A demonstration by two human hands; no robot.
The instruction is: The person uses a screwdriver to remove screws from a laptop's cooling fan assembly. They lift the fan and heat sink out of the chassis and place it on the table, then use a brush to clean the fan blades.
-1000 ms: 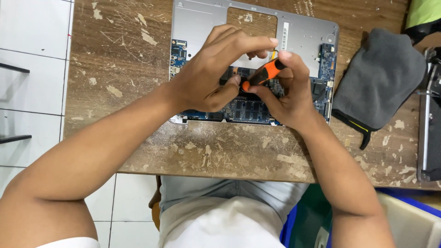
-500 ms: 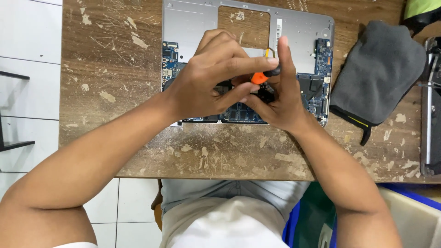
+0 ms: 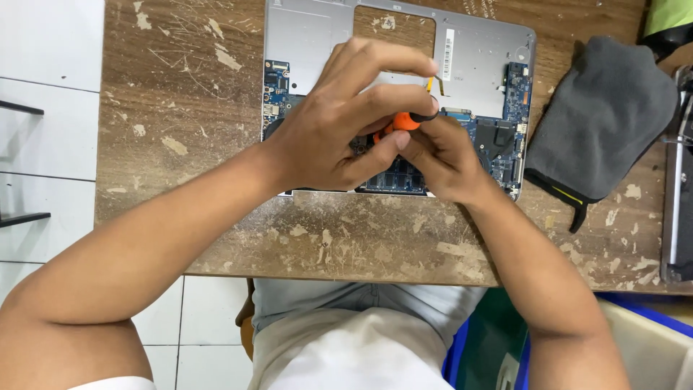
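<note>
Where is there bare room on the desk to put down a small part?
The desk is bare left of the laptop, and along its near edge under the arms. It is crowded over the board, where the left hand and right hand hold the screwdriver, and right, by the grey cloth.

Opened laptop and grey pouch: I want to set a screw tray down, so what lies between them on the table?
Head view: only bare wooden table lies between the opened laptop and the grey pouch.

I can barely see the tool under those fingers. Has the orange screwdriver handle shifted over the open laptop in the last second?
Yes. The orange screwdriver handle has moved left across the open laptop, away from its right edge, and is more covered by the left hand.
</note>
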